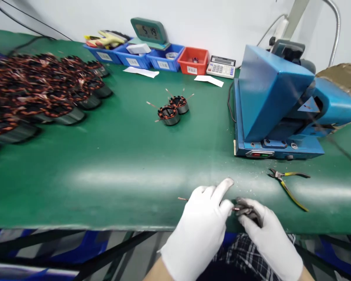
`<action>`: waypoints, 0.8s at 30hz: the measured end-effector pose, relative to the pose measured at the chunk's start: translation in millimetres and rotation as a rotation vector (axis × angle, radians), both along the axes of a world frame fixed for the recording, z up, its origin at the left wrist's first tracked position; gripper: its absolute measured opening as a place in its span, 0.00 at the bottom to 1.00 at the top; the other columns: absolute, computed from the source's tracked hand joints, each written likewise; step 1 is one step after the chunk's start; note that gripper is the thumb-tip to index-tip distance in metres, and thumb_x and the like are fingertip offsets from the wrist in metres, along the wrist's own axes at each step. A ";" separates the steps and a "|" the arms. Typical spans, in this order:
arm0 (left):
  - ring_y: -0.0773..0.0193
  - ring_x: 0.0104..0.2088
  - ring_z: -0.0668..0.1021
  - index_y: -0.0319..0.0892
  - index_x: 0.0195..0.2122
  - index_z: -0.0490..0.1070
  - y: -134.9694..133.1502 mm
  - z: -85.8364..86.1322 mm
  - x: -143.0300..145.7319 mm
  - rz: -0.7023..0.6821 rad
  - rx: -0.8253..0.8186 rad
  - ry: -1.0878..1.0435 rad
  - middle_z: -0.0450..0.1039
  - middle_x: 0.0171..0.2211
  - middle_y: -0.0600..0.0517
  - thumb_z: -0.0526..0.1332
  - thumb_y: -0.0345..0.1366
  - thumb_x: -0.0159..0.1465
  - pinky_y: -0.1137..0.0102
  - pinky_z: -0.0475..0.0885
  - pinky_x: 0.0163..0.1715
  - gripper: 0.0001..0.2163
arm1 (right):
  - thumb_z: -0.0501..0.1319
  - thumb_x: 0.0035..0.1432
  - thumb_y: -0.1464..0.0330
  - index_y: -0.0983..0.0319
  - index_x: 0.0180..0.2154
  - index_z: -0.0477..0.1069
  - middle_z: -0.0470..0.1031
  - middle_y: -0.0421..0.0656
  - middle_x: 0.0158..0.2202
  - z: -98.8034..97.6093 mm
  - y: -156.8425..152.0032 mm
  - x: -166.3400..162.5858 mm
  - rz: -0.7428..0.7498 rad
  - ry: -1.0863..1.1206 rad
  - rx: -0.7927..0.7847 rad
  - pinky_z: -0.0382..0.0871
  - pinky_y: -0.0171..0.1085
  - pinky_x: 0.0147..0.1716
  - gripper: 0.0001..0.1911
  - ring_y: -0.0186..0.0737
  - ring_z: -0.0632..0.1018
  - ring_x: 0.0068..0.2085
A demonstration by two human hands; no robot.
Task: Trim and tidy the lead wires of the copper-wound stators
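Observation:
My left hand (203,220), in a white glove, curls over what looks like a copper-wound motor stator near the table's front edge; its body is hidden under the glove. One copper lead (182,199) pokes out to the left of this hand, with the index finger stretched forward. Another copper wire end (236,209) shows between the two hands. At that end, my gloved right hand (259,222) has its fingers closed, their tips grey with dirt. Two wound stators (168,115) with upright leads stand farther back on the green table (128,156).
Many stators (61,111) crowd the left side. Diagonal cutters (283,180) lie open right of my hands, before a blue machine (275,97). Along the wall are blue bins (163,64), a red bin (193,60), a calculator (221,67) and a digital clock (150,31).

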State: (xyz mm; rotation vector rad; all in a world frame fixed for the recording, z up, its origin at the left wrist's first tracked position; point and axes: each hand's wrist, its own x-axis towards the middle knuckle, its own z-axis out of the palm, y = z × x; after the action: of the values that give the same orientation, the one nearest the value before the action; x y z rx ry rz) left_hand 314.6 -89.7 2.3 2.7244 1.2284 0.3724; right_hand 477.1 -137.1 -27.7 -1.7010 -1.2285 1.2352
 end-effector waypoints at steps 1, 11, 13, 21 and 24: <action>0.56 0.37 0.73 0.40 0.27 0.68 0.5 0.0 1.1 0.016 0.001 0.002 0.66 0.56 0.45 0.54 0.23 0.56 0.58 0.72 0.37 0.07 | 0.60 0.53 0.69 0.59 0.40 0.75 0.79 0.46 0.40 2.0 3.5 -3.8 0.035 0.025 -0.003 0.70 0.44 0.45 0.11 0.47 0.78 0.41; 0.57 0.36 0.73 0.41 0.28 0.68 -0.5 -8.2 -1.5 0.056 -0.031 -0.117 0.64 0.56 0.45 0.51 0.25 0.58 0.60 0.71 0.35 0.08 | 0.67 0.47 0.64 0.62 0.22 0.72 0.74 0.40 0.20 3.2 17.0 -24.9 -0.203 0.204 -0.046 0.67 0.34 0.22 0.10 0.38 0.73 0.23; 0.58 0.35 0.73 0.41 0.29 0.69 -1.7 -10.5 -0.2 0.085 -0.009 -0.149 0.65 0.56 0.46 0.51 0.25 0.59 0.60 0.70 0.33 0.09 | 0.67 0.47 0.63 0.63 0.20 0.71 0.72 0.39 0.18 4.0 13.6 -24.8 -0.221 0.256 -0.083 0.66 0.34 0.20 0.12 0.37 0.71 0.20; 0.58 0.34 0.73 0.42 0.30 0.69 -0.9 -15.4 1.7 0.106 -0.001 -0.181 0.66 0.55 0.46 0.49 0.27 0.61 0.60 0.70 0.31 0.10 | 0.62 0.55 0.70 0.58 0.43 0.76 0.80 0.46 0.42 -5.9 1.2 -11.2 -0.086 -0.093 0.354 0.72 0.42 0.43 0.12 0.45 0.79 0.41; 0.57 0.34 0.73 0.42 0.31 0.70 -0.2 -16.6 0.4 0.097 0.010 -0.208 0.66 0.55 0.46 0.50 0.27 0.60 0.60 0.70 0.31 0.10 | 0.58 0.58 0.71 0.59 0.39 0.77 0.80 0.46 0.36 -7.8 5.5 -12.5 0.013 -0.271 0.480 0.70 0.44 0.40 0.10 0.46 0.78 0.37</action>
State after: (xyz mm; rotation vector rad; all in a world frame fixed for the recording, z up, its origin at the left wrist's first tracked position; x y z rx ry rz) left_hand 315.0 -89.8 -14.4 2.5620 1.3051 0.6560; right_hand 464.6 -131.6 -35.5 -1.5252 -1.5499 0.6520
